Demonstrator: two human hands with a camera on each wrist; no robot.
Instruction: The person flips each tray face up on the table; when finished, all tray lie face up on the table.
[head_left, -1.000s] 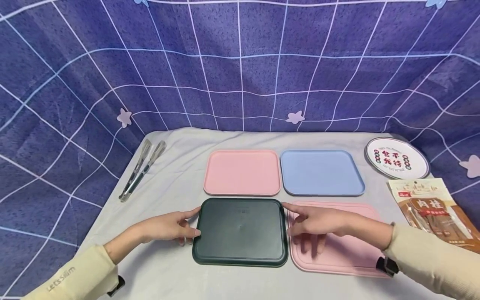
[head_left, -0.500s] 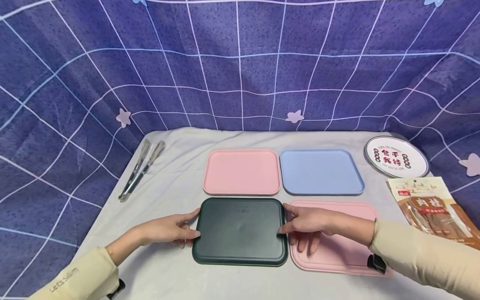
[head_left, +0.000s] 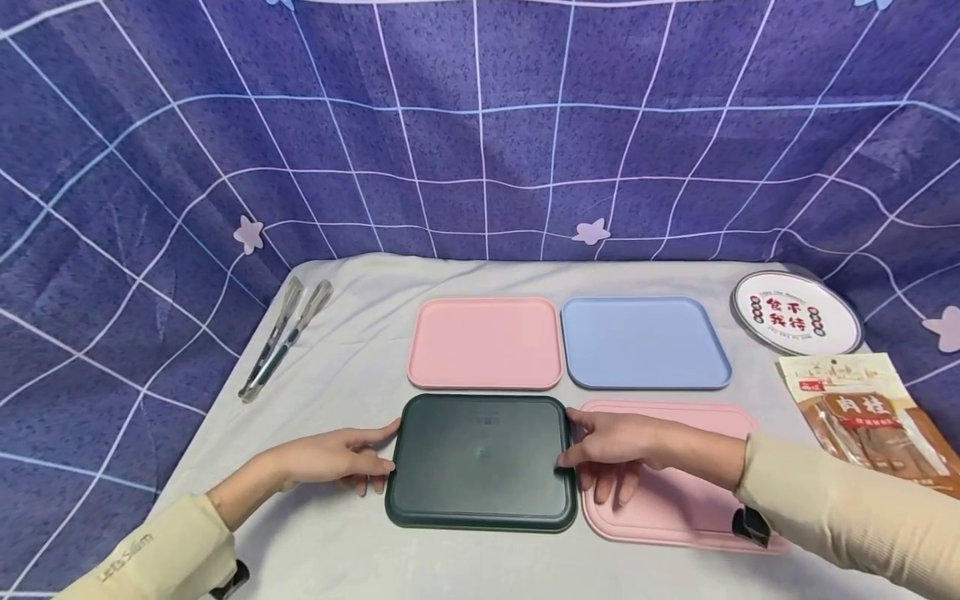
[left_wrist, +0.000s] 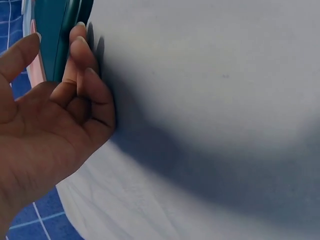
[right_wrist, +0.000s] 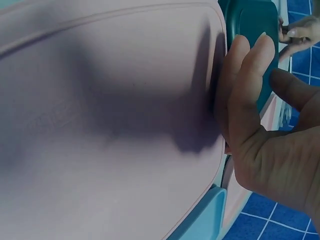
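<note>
A dark green rectangular tray (head_left: pixel 482 467) lies flat at the front middle of the table. My left hand (head_left: pixel 330 458) is at its left side, index fingertip and thumb touching the edge, the other fingers loosely bent beneath. At the right side is my right hand (head_left: pixel 618 446). Its thumb rests on the green rim and its index finger touches near the far corner. The right hand's other fingers (right_wrist: pixel 245 82) hang beside the edge, over a pink board (head_left: pixel 690 508) that is partly hidden by the arm. In the left wrist view, the left fingers (left_wrist: pixel 82 55) lie beside the green edge.
Behind the green tray, a pink tray (head_left: pixel 485 343) and a blue tray (head_left: pixel 647 342) stand side by side. Tongs (head_left: pixel 285 337) lie at the left. An oval plate (head_left: pixel 797 312) and a cinnamon packet (head_left: pixel 862 417) are at the right. A purple grid curtain (head_left: pixel 480 133) hangs behind.
My right hand has shifted left, bringing its thumb onto the green tray's rim. The left thumb has drawn back slightly. The trays stay in place.
</note>
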